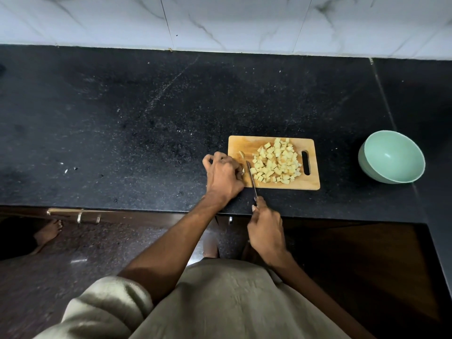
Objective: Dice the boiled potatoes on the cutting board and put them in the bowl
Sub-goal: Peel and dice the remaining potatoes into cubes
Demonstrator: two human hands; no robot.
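Note:
A wooden cutting board (247, 143) lies on the black counter, and a heap of diced potato (276, 161) covers its right half. My left hand (223, 174) curls over a piece of potato (241, 154) at the board's left end, hiding most of it. A knife (252, 178) stands with its blade on the board just right of those fingers, and my right hand (265, 231) grips its handle at the counter's front edge. An empty pale green bowl (391, 156) sits tilted to the right of the board.
The black granite counter (146, 118) stretches far to the left and back to a white marble-tiled wall (220, 20). Below the front edge are a drawer handle (73, 212) and a bare foot (47, 232) on the floor.

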